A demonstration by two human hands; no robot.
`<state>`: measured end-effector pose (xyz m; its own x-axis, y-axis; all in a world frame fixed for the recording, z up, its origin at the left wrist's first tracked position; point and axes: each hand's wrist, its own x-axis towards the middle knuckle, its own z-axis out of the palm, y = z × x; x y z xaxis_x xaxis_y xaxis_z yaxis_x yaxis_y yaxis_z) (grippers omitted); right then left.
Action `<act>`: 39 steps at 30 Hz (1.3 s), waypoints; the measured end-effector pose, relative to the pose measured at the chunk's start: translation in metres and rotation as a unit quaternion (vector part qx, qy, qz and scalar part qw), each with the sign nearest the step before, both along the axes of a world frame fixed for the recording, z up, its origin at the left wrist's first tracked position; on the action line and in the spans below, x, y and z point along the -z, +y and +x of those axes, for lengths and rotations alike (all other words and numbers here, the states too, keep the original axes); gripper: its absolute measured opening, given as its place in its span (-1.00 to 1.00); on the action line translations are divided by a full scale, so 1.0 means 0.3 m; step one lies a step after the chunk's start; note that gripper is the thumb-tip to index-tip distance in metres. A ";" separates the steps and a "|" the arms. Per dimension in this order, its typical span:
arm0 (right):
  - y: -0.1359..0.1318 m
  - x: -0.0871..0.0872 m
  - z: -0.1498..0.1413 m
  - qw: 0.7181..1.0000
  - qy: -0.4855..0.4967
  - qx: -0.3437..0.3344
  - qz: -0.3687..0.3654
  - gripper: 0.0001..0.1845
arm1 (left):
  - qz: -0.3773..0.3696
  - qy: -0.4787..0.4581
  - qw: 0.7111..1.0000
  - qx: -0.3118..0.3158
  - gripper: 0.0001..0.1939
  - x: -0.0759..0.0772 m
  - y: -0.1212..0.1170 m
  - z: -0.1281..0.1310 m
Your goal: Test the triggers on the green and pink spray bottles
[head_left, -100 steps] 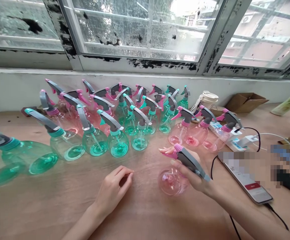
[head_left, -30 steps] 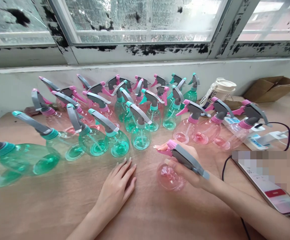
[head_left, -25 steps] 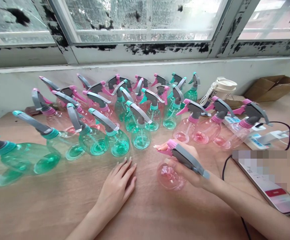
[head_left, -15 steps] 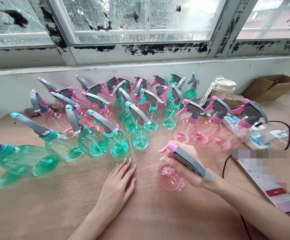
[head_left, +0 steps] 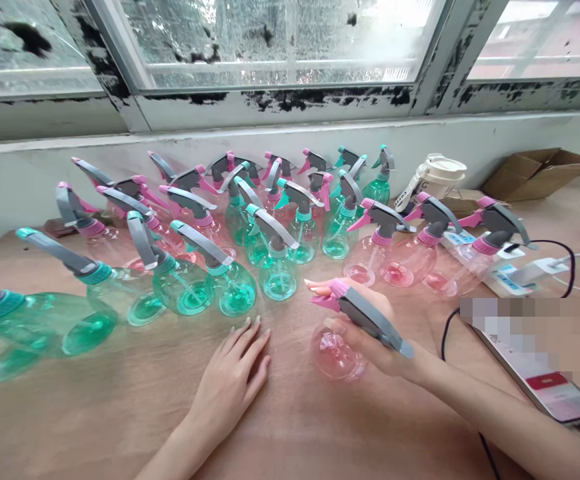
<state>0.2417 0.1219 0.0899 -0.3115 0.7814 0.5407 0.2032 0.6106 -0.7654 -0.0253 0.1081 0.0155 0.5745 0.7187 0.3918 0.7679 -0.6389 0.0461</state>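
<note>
A pink spray bottle [head_left: 339, 353] with a grey and pink trigger head stands on the wooden table in front of me. My right hand [head_left: 370, 327] is wrapped round its neck, thumb on the near side and fingers reaching past the far side. The hand covers the bottle's collar. My left hand [head_left: 235, 367] lies flat on the table with its fingers stretched out, holding nothing. Just beyond those fingertips stands a green spray bottle [head_left: 233, 290], with another green spray bottle [head_left: 279, 273] to its right.
Several more green and pink bottles crowd the table towards the window wall. Three pink spray bottles [head_left: 410, 257] stand at right. Behind them are a white cup [head_left: 440, 175] and an open cardboard box [head_left: 535, 177]. A power strip [head_left: 505, 277], cables and a phone [head_left: 545, 380] lie at right.
The fingers of my right hand have stretched further out to the left, and the bottle's pink trigger now shows beside them. My left hand stays in place. The view has shifted slightly.
</note>
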 end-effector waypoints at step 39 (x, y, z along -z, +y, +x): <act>-0.081 0.053 0.048 0.992 -0.066 0.098 0.045 -0.38 | -0.040 -0.011 0.999 -0.009 -0.64 0.000 -0.004 -0.006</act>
<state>0.2561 0.0975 0.0739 -0.2308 0.7844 0.5757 0.4201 0.6140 -0.6682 -0.0270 0.1070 0.0154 0.5532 0.7584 0.3447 0.7771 -0.6189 0.1143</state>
